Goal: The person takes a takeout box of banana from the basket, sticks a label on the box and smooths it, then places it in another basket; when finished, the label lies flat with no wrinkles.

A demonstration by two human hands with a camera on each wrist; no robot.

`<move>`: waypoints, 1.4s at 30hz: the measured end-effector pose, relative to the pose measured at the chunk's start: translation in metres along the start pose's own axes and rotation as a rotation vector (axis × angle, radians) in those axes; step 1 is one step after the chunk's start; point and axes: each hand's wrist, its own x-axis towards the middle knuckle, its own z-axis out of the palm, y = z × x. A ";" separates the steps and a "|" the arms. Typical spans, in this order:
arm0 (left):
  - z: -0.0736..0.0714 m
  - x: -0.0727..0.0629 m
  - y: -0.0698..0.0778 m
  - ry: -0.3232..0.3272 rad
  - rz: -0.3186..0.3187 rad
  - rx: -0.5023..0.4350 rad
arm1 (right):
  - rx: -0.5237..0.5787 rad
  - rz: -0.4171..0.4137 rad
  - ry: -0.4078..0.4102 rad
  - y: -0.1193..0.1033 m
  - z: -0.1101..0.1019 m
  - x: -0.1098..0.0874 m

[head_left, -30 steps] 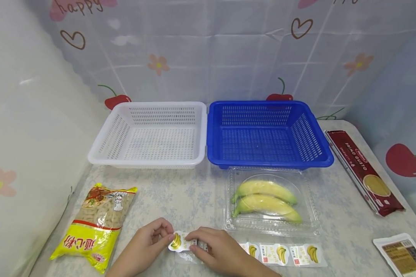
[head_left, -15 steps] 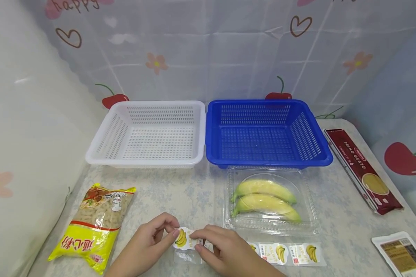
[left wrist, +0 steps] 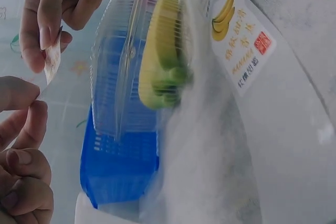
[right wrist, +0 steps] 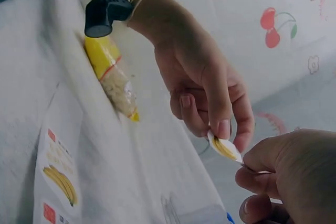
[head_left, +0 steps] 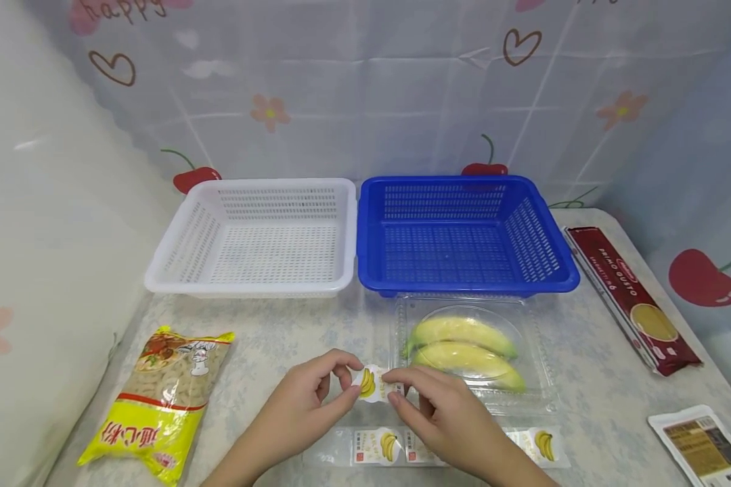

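A banana sticker (head_left: 371, 384) is stretched between my two hands, lifted off the table. My left hand (head_left: 313, 396) pinches its left edge between thumb and index finger. At the other edge my right hand (head_left: 447, 412) pinches it the same way. Beneath the hands lies a clear sticker strip (head_left: 335, 446) carrying several more banana labels. Just behind the right hand stands a clear plastic box (head_left: 539, 358), lid down, with two bananas (head_left: 463, 355) inside. In the right wrist view the sticker (right wrist: 226, 148) shows its banana picture between both sets of fingertips.
A white basket (head_left: 252, 287) and a blue basket (head_left: 469, 284) stand side by side at the back. On the left lies a yellow macaroni bag (head_left: 158, 402). A red spaghetti pack (head_left: 636, 301) and a white-edged pouch (head_left: 703, 446) lie at the right.
Both hands have risen away from the strip and moved right and farther from me with the sticker, closer to the banana box. More labels on the strip now show.
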 end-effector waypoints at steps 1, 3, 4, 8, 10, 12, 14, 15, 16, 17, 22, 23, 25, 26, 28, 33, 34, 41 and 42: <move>0.003 0.005 0.002 0.007 0.014 0.022 | -0.024 0.014 0.013 0.001 -0.004 0.000; 0.009 0.015 0.007 0.025 0.043 0.065 | -0.067 0.032 0.037 0.005 -0.012 0.000; 0.012 0.020 0.009 0.036 0.060 0.092 | -0.092 0.043 0.048 0.007 -0.016 0.000; 0.026 0.041 0.017 0.069 0.140 0.199 | -0.208 0.093 0.082 0.016 -0.030 0.000; 0.033 0.051 0.021 0.077 0.183 0.251 | -0.266 0.134 0.086 0.021 -0.038 -0.001; 0.040 0.061 0.025 0.079 0.218 0.298 | -0.311 0.176 0.085 0.026 -0.044 -0.002; 0.046 0.070 0.029 0.082 0.240 0.340 | -0.353 0.218 0.080 0.031 -0.050 -0.003; 0.049 0.074 0.031 0.081 0.243 0.357 | -0.367 0.235 0.078 0.033 -0.053 -0.004; 0.052 0.078 0.033 0.082 0.244 0.373 | -0.382 0.250 0.076 0.036 -0.056 -0.004; 0.055 0.081 0.035 0.084 0.242 0.391 | -0.394 0.263 0.072 0.039 -0.059 -0.005; 0.071 0.097 0.041 0.109 0.223 0.471 | -0.431 0.316 0.058 0.051 -0.070 -0.006; 0.074 0.099 0.042 0.122 0.224 0.487 | -0.433 0.324 0.059 0.053 -0.071 -0.007; 0.081 0.104 0.045 0.151 0.223 0.519 | -0.441 0.336 0.063 0.058 -0.074 -0.007; 0.083 0.106 0.046 0.166 0.222 0.532 | -0.446 0.339 0.069 0.060 -0.075 -0.008; 0.088 0.109 0.048 0.192 0.219 0.549 | -0.451 0.336 0.082 0.064 -0.077 -0.009; 0.098 0.112 0.046 0.225 0.216 0.562 | -0.469 0.318 0.099 0.070 -0.078 -0.011; 0.099 0.112 0.045 0.232 0.219 0.562 | -0.471 0.316 0.100 0.071 -0.078 -0.011; 0.107 0.113 0.039 0.285 0.277 0.598 | -0.480 0.315 0.092 0.075 -0.078 -0.013; 0.108 0.113 0.038 0.292 0.287 0.608 | -0.482 0.319 0.089 0.075 -0.078 -0.013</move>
